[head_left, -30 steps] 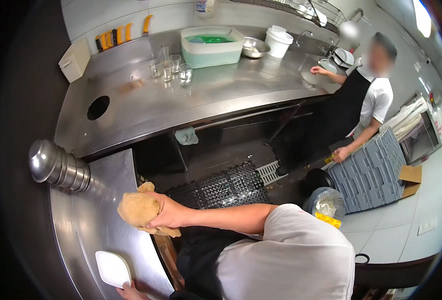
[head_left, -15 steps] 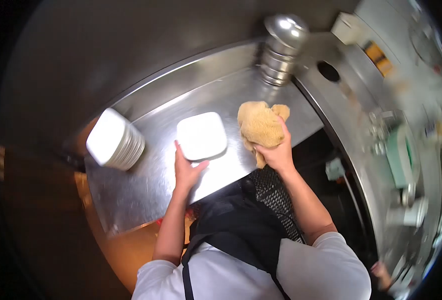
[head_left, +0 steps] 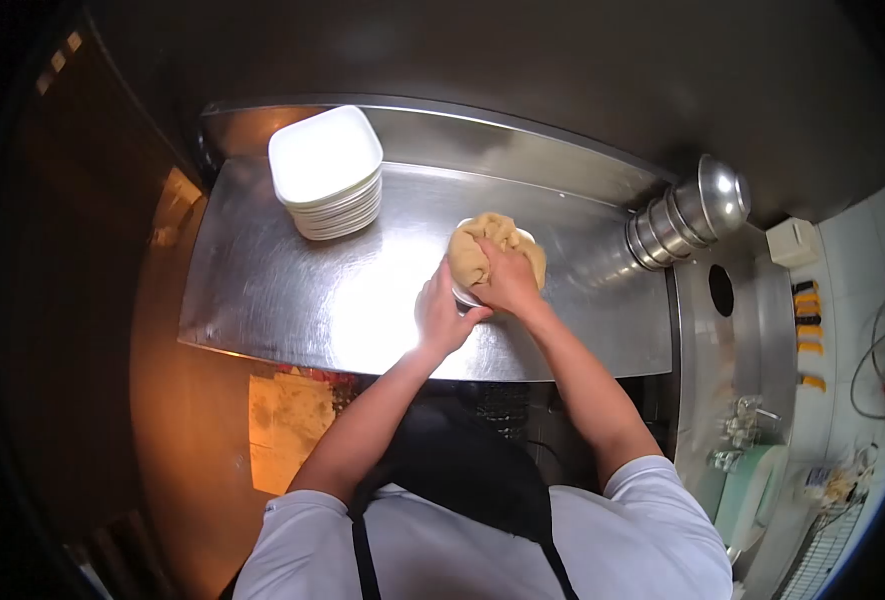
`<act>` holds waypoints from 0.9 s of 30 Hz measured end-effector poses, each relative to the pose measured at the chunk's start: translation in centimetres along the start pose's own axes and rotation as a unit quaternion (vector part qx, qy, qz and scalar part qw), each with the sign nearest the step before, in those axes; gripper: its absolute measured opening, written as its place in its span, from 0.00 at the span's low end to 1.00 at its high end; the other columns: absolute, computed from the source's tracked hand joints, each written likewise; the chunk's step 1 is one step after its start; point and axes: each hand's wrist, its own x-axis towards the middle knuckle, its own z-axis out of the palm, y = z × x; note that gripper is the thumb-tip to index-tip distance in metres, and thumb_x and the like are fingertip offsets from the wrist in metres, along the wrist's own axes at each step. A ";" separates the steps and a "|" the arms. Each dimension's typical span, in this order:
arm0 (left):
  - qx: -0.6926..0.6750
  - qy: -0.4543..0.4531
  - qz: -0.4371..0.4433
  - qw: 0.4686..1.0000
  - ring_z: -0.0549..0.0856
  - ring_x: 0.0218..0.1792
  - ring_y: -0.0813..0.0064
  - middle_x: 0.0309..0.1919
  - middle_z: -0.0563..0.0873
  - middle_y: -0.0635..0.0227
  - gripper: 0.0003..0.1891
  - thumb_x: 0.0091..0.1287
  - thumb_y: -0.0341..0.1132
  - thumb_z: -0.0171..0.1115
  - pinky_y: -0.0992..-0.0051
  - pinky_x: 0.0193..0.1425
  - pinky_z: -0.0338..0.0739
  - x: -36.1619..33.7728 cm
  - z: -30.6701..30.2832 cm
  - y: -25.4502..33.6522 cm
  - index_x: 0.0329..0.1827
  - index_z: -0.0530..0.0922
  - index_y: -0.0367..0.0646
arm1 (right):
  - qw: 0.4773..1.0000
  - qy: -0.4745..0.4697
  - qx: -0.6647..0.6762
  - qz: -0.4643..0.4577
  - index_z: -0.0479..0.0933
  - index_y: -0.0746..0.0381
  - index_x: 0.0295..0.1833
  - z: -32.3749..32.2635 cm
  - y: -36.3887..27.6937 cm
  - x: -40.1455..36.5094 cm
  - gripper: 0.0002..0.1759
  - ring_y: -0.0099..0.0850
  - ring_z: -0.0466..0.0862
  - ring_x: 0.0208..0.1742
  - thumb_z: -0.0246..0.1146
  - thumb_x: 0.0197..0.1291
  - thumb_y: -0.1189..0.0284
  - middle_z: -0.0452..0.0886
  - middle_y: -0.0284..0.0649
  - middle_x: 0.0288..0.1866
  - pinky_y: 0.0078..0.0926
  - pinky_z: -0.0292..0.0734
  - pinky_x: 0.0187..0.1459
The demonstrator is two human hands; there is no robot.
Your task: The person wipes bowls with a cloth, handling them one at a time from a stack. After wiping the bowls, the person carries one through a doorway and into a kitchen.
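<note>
My left hand (head_left: 445, 312) grips the near left edge of a white square dish (head_left: 466, 295), most of which is hidden under a tan cloth (head_left: 471, 262). With my right hand (head_left: 508, 278) I hold the cloth and press it into the dish, fingers sunk in its folds. Both hands are close together over the steel table (head_left: 583, 335). To their left stands a tall stack of white square dishes (head_left: 328, 165).
Nested steel bowls (head_left: 685, 215) lean at the table's back right. Further right are a steel counter with a round hole (head_left: 722, 290), yellow-handled tools (head_left: 810, 325) on the wall and a green container (head_left: 750, 490). A raised edge runs along the table's back.
My right hand has brought the cloth from beside the dish onto it. My left hand still holds the dish. The view has turned, so the table appears more level.
</note>
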 end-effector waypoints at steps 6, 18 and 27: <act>0.027 0.013 -0.002 1.000 0.78 0.62 0.48 0.60 0.78 0.48 0.51 0.49 0.49 0.81 0.55 0.66 0.71 -0.1 1.1 -1.2 0.72 0.62 0.35 | 0.915 -0.149 0.373 0.040 0.78 0.67 0.59 -0.8 0.8 0.4 0.29 0.29 0.83 0.51 0.69 0.48 0.74 0.85 0.38 0.48 0.28 0.78 0.55; 0.013 -0.004 -0.002 1.000 0.74 0.67 0.50 0.66 0.75 0.48 0.58 0.52 0.56 0.79 0.57 0.73 0.66 -0.3 -0.3 0.2 0.79 0.55 0.34 | 0.995 -0.012 -0.095 -0.028 0.80 0.60 0.57 -1.6 0.8 0.6 0.32 0.51 0.88 0.45 0.73 0.45 0.60 0.87 0.54 0.43 0.45 0.82 0.50; 0.039 -0.008 0.007 0.999 0.74 0.66 0.53 0.64 0.76 0.51 0.55 0.53 0.55 0.78 0.58 0.72 0.65 -0.2 -0.1 -0.4 0.78 0.57 0.35 | 0.946 -0.109 0.305 -0.024 0.79 0.61 0.60 -2.4 2.1 1.7 0.31 0.39 0.88 0.43 0.70 0.44 0.74 0.87 0.48 0.40 0.34 0.82 0.49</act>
